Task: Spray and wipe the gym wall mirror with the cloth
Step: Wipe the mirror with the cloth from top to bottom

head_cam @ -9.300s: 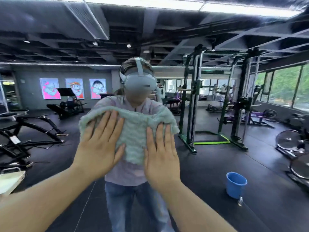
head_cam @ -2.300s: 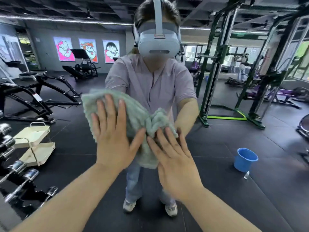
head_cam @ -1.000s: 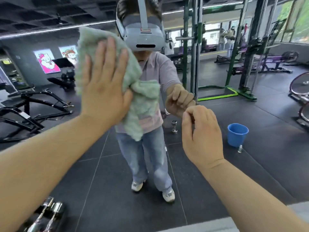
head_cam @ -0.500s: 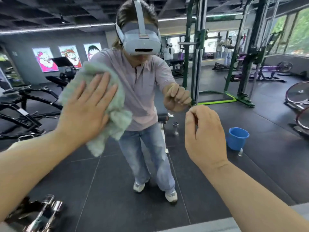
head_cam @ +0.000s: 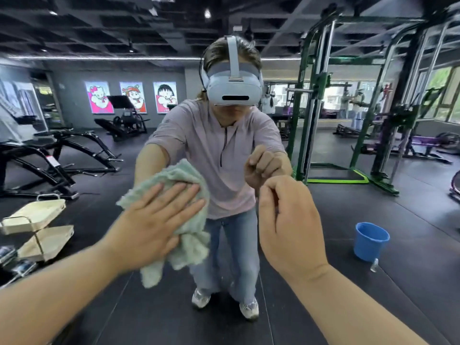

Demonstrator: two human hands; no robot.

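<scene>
Wiping stage, likely mid-task; left hand (head_cam: 154,227) flat, pressing green cloth (head_cam: 185,247) against mirror (head_cam: 323,282); right hand (head_cam: 286,225) clenched, empty; remaining unwiped glass cannot be told.

Cloth (head_cam: 191,242) is a fluffy pale-green towel, a bit left of centre in my view. It's bunched up and pressed flat onto the mirror (head_cam: 348,307) under my left hand (head_cam: 154,227), with a loose end drooping toward the lower middle. The mirror fills the whole frame and reflects the gym.
</scene>
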